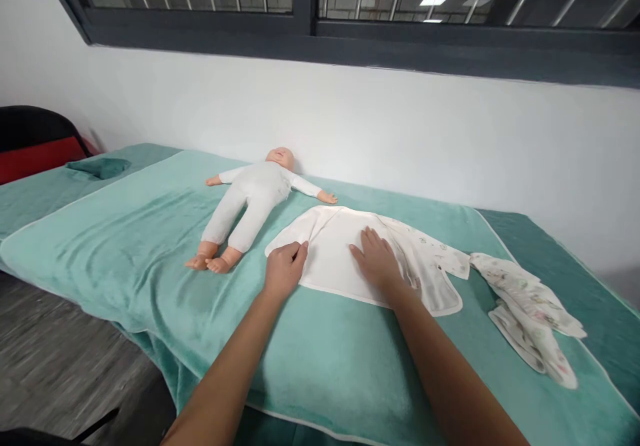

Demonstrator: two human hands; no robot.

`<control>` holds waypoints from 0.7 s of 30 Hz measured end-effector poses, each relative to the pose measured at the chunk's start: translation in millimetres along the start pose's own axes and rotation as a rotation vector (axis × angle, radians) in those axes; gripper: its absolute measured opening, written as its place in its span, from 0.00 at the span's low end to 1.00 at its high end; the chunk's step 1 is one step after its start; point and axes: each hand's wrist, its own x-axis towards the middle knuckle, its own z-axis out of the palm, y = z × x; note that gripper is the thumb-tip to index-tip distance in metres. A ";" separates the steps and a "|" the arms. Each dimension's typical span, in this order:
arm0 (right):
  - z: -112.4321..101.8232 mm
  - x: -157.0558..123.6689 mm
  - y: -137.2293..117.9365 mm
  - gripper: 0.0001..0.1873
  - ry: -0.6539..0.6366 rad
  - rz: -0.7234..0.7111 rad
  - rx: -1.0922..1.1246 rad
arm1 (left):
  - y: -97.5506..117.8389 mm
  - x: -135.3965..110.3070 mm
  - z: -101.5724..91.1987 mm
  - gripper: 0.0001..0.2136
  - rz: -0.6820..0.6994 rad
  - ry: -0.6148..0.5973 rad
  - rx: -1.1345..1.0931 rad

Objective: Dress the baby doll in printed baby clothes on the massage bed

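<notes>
A white baby shirt [345,249] lies spread out on a green towel [150,246] that covers the table. My left hand [285,269] is closed in a pinch on the shirt's left edge. My right hand [376,258] lies flat and open on the middle of the shirt, fingers stretched forward. A baby doll [253,199] in a white bodysuit lies on its back to the left of the shirt, arms out, head toward the wall.
A crumpled patterned garment [530,309] lies at the right on the towel. A small green cloth [100,166] sits at the far left near a red and black chair [35,143]. A white wall runs behind the table; the floor drops off at the left.
</notes>
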 end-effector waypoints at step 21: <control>-21.3 173.7 -123.7 0.27 0.115 -0.055 0.541 | -109.2 105.2 -126.5 0.31 -0.176 -0.003 0.218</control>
